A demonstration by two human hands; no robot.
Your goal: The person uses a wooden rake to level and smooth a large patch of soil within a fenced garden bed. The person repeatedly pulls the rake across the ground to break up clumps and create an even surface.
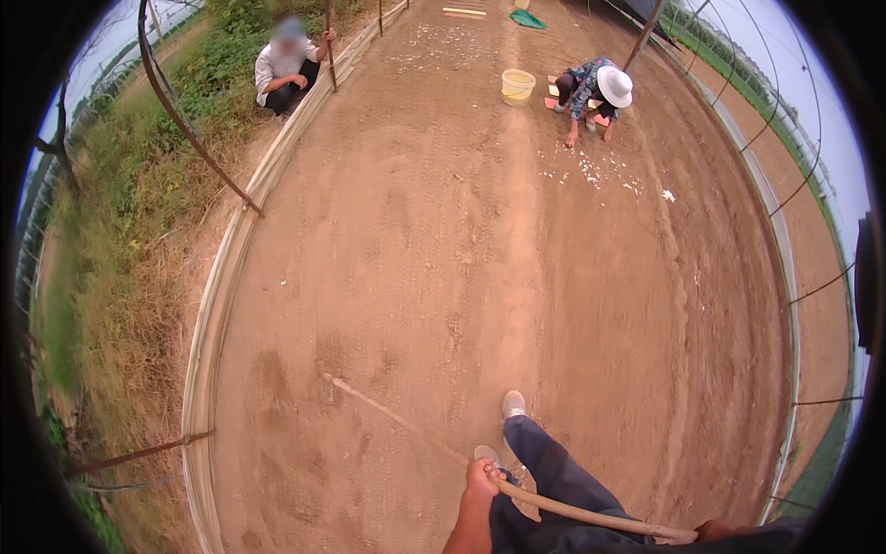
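Observation:
A long wooden pole (581, 511) slants across in front of my legs, from the lower right toward the left. My left hand (484, 477) is closed round its middle, in front of my shoes. At the pole's near end, my right hand (715, 529) shows only in part at the lower edge and appears wrapped round it. The pole's far end meets the brown soil (369, 277), beside darker, disturbed patches. Whether a tool head sits on that end I cannot make out.
Ahead on the right, a person in a white hat (614, 85) crouches over scattered white pieces (600, 171), near a yellow bucket (518, 88). Another person (288, 69) squats beyond the low pale side wall (231, 268) at left. Metal hoops (185, 125) curve along both sides.

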